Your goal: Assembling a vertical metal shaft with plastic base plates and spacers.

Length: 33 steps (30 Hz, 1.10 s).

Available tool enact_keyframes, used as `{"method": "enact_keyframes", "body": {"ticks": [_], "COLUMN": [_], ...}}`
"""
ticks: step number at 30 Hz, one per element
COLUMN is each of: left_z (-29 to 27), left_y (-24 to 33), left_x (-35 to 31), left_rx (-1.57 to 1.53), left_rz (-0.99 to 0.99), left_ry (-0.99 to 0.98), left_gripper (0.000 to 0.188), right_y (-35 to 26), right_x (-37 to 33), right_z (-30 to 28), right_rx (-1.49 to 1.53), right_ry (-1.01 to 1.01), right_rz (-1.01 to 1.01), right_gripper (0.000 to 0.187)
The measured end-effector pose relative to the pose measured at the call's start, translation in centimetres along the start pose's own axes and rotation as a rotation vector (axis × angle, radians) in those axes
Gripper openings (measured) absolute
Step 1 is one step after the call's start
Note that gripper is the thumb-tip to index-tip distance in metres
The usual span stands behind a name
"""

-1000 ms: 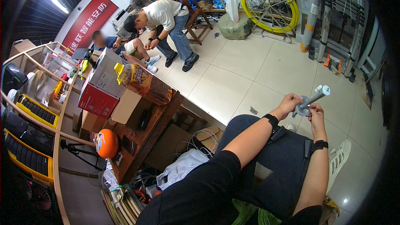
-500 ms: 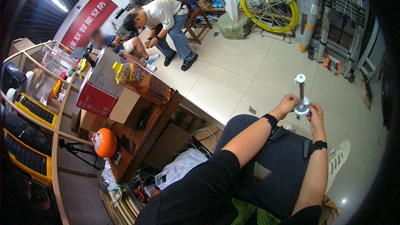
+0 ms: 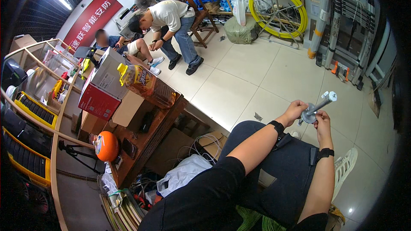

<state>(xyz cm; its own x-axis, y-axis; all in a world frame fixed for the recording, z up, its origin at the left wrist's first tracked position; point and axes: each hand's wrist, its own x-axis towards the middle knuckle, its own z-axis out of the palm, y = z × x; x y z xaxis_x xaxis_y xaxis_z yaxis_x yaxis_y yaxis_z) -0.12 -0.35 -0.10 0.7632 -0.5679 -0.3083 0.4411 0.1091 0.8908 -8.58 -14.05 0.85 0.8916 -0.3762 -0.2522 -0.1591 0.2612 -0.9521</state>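
A grey mounting bracket [image 3: 320, 106] with a round disc base and a tube is held out over the floor beyond my knees. My left hand [image 3: 293, 113] pinches the disc's left edge. From the near right, my right hand [image 3: 322, 123] grips the same rim with its fingertips. The tube tilts up and to the right, with a pale cap and a small side piece at its far end. A thin part sticks out under the disc; its details are too small to make out. Both wrists wear black bands.
On the left, a wooden table [image 3: 150, 146] carries boxes, an oil bottle [image 3: 147, 86] and an orange round object [image 3: 108, 146]. Two people are near a wooden chair [image 3: 201, 15] farther back. A yellow cable reel [image 3: 302, 17] and a folded ladder [image 3: 334, 30] stand along the back.
The bracket has tipped from nearly upright to leaning right, its tube end swinging right and down. Both hands keep hold of the disc and have shifted slightly.
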Motion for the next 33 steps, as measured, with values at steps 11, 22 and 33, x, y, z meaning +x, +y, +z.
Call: {"method": "enact_keyframes", "body": {"ticks": [11, 22, 33], "left_z": [-0.18, -0.31, -0.21], "left_y": [-0.32, -0.67, -0.42], "left_x": [0.22, 0.47, 0.45], "left_rx": [-0.034, 0.026, 0.001], "left_rz": [-0.018, 0.001, -0.004], "left_ry": [-0.009, -0.003, -0.013], "left_gripper": [0.015, 0.016, 0.015], "right_y": [-0.62, -0.6, -0.21], "right_x": [-0.3, -0.21, -0.1], "right_z": [0.12, 0.09, -0.05], "right_rx": [-0.01, 0.046, 0.016], "right_ry": [-0.01, -0.028, -0.028], "right_rz": [0.007, 0.026, 0.0], "right_gripper": [0.008, 0.008, 0.007]}}
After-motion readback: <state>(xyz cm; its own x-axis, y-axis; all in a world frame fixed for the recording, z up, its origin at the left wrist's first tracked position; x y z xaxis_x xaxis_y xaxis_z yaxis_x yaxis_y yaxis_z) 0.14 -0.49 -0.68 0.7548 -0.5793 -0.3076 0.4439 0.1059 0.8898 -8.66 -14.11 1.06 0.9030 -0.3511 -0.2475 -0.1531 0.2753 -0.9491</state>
